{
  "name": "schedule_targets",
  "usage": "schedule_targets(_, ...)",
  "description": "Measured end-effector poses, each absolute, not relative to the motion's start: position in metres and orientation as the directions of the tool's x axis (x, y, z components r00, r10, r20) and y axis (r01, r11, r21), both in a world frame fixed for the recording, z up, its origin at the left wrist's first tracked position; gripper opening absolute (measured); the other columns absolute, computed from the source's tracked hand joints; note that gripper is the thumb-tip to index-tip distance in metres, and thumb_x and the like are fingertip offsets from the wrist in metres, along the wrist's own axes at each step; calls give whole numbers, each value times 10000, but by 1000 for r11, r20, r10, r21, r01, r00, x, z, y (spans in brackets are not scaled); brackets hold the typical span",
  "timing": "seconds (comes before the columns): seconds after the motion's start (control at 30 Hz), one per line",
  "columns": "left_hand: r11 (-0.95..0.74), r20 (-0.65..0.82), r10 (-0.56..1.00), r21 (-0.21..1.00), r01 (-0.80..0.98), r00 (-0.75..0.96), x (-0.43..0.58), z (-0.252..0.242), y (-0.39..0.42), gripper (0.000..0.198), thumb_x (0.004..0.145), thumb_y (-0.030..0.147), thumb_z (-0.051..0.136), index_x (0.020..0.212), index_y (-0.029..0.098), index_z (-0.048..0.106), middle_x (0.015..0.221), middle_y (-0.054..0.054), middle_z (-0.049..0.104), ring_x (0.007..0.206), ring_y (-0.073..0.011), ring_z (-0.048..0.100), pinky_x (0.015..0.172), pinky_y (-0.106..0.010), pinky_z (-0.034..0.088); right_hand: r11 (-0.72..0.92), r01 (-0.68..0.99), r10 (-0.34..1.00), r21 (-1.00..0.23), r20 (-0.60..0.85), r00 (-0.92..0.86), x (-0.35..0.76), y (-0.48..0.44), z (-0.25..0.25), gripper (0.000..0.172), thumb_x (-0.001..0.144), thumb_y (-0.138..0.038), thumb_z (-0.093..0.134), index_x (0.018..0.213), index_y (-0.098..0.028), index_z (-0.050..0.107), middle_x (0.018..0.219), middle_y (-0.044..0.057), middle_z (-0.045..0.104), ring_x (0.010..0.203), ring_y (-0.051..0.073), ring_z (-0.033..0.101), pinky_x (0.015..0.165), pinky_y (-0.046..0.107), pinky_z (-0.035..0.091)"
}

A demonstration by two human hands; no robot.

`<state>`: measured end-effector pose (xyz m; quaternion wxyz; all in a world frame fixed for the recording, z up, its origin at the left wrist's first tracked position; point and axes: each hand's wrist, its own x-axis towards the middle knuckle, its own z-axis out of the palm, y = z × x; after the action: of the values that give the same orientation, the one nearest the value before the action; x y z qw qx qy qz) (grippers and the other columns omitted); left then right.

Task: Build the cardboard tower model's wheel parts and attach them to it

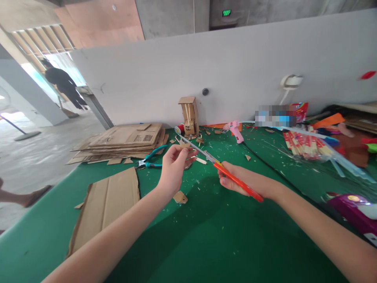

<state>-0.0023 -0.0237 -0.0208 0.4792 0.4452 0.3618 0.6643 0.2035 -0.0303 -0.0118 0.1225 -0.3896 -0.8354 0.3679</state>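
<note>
My right hand (240,179) is closed round the red handle of a pair of scissors (235,181), seen nearly edge-on. Their metal blades point up and left, past the fingertips of my left hand (173,165). Thumb and fingers of that hand pinch a small cardboard piece (185,146) next to the blades; my fingers partly hide it. Beneath my hands, a small cardboard scrap (180,197) lies on the green table (200,243). Teal-handled pliers (151,158) rest left of my left hand.
A small cardboard structure (190,114) stands against the grey partition (235,67). Stacked cardboard sheets (118,139) and a loose cardboard sheet (108,200) lie left. A pink glue gun (235,131) trails its black cord rightward, near bagged sticks (308,145). One person (61,80) stands far left.
</note>
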Motion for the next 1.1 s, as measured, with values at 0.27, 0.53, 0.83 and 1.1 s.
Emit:
schedule_targets(0.27,-288,261,956,913,-287,-131,-3,-22,-23,169,763,274,642,736,151,529,889,-39,643,888,-198,666,774,-328,547,425,552,743,-717,-72,-665,203,-30,-12,393,851,-602,378,832,-212,340,777,2,467,646,130,439,618,305,413)
schedule_targets(0.53,-295,270,955,914,-278,-125,-4,-23,-21,156,764,270,640,737,147,547,867,-40,644,881,-194,663,782,-342,553,416,581,762,-699,-81,-643,203,-33,-9,381,845,-590,408,818,-215,343,767,-1,465,643,132,428,621,311,408)
schedule_targets(0.83,-297,283,955,900,-319,-92,-5,-24,-20,159,763,271,657,747,149,557,862,-29,628,875,-181,650,759,-332,559,408,582,764,-704,-86,-640,204,-32,-11,408,827,-617,423,811,-218,338,777,3,485,646,136,451,619,318,426)
schedule_targets(1.1,-305,300,952,906,-293,-65,-5,-25,-21,139,784,272,635,759,154,568,863,-27,621,933,-188,633,793,-348,555,416,582,769,-699,-71,-635,205,-31,-13,393,833,-602,428,805,-221,335,775,3,485,648,139,455,617,317,426)
